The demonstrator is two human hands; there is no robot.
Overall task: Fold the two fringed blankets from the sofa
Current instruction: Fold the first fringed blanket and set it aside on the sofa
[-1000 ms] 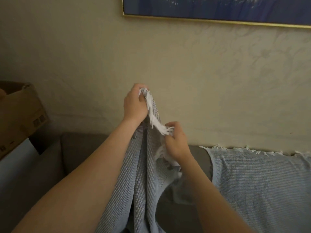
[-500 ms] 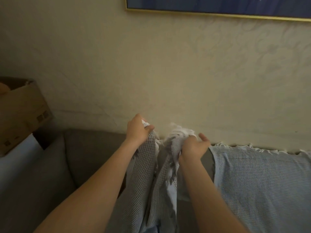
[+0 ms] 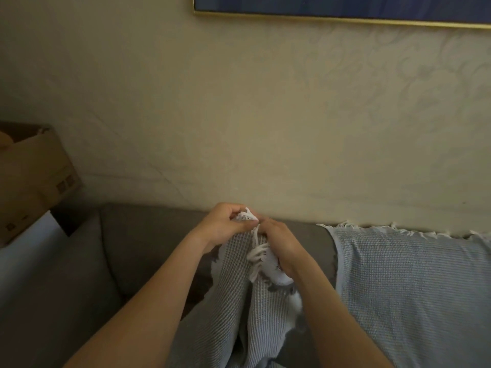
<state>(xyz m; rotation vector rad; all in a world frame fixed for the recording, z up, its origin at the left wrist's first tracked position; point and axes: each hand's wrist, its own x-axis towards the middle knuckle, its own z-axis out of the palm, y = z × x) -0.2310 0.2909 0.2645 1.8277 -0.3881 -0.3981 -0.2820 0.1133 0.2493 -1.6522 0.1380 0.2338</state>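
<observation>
A light blue waffle-weave blanket (image 3: pixel 239 301) with a white fringe hangs bunched between my arms in front of the grey sofa (image 3: pixel 138 251). My left hand (image 3: pixel 223 224) pinches its fringed top edge. My right hand (image 3: pixel 281 245) grips the same edge right beside it, the two hands nearly touching. White tassels dangle between them. The blanket's lower part runs out of view at the bottom. A second light blue fringed blanket (image 3: pixel 411 282) lies spread over the sofa back and seat at the right.
A cardboard box (image 3: pixel 29 176) sits on a white surface (image 3: pixel 24 251) left of the sofa. A beige wall (image 3: pixel 239 115) rises behind, with a gold-framed blue picture (image 3: pixel 345 6) at the top.
Both hands have come down from chest height to the sofa back's level with the blanket. They spread apart briefly, and now they are close together on the fringed edge.
</observation>
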